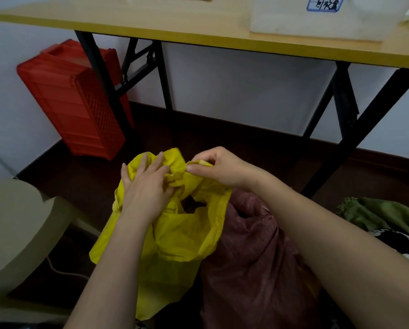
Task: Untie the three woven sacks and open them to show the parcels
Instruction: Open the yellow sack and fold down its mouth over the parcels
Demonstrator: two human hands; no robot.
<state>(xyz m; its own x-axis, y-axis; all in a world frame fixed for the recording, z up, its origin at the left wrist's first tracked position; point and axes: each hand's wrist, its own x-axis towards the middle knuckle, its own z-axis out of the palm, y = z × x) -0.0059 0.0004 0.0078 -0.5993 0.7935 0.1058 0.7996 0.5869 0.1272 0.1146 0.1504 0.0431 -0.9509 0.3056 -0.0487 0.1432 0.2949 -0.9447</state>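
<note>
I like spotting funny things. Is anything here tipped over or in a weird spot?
Yes: the red crate under the table stands on its end, leaning against the wall, instead of sitting flat. Nothing looks spilled or broken. The yellow sack is just crumpled because the left hand and right hand are working at its top.

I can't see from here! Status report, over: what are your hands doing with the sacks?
Left hand flat on the yellow sack, right hand pinching its knotted top. Mouth partly open, parcels not visible. Red sack bunched shut beside it. Nothing blocking.
</note>
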